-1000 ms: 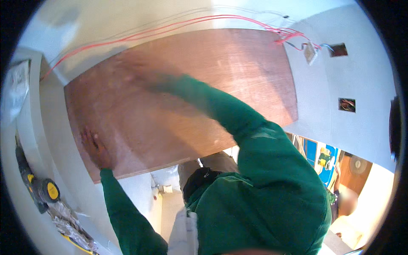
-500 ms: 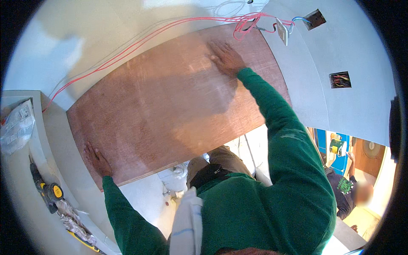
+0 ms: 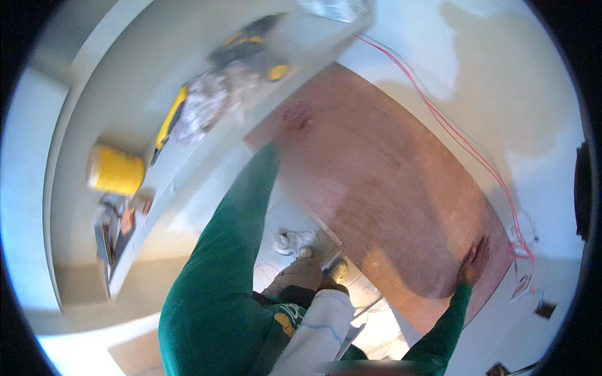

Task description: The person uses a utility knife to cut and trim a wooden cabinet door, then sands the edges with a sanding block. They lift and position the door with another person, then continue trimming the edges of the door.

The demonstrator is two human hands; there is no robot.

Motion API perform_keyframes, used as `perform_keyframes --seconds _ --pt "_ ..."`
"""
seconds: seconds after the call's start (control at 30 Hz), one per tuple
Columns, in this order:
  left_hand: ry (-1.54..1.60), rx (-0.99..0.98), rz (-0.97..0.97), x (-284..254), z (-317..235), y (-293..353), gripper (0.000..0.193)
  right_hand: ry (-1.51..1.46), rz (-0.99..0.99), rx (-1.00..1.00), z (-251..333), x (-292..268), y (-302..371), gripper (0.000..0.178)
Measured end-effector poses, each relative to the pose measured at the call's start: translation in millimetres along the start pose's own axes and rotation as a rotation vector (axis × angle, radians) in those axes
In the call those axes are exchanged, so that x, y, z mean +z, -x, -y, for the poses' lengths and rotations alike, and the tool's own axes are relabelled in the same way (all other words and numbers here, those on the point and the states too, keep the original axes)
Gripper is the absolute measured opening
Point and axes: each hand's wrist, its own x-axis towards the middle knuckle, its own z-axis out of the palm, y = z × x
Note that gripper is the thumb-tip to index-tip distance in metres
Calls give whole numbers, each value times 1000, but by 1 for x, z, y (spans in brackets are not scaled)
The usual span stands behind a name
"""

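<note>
A broad reddish-brown wooden board (image 3: 382, 169) lies in front of me, spanning between a shelf side and the wall. My left hand (image 3: 295, 118), blurred by motion, rests palm down near the board's left end. Toward its right end, my right hand (image 3: 475, 260) lies on the surface with the fingers stretched out. Neither hand holds anything. Green sleeves cover both forearms, and a white cloth (image 3: 316, 335) hangs in front of my body.
Red wires (image 3: 448, 128) run along the board's wall-side edge. On the left shelf are a black-and-yellow tool (image 3: 248, 41), crumpled clear plastic (image 3: 210, 100), a yellow-handled tool (image 3: 169, 119) and a yellow roll (image 3: 117, 170). A wall box (image 3: 545, 308) sits low right.
The view has swung left, bringing more of the shelf and its tools in, while the person at the right has left the picture. Both hands stay on the board.
</note>
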Motion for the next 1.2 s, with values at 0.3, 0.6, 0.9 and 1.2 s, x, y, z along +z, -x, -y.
perform_keyframes --seconds 0.3,0.6,0.9,1.2 --pt "443 -143 94 -29 -106 5 53 -274 87 -119 172 -40 -12 59" --pt "894 -149 2 -277 -212 322 28 -632 52 -727 521 -171 -62 54" --pt "722 -693 -321 -404 -108 382 28 -706 -192 -735 666 -185 -73 49" --pt "981 -405 169 -263 -122 312 30 -874 282 -329 535 -50 194 19"
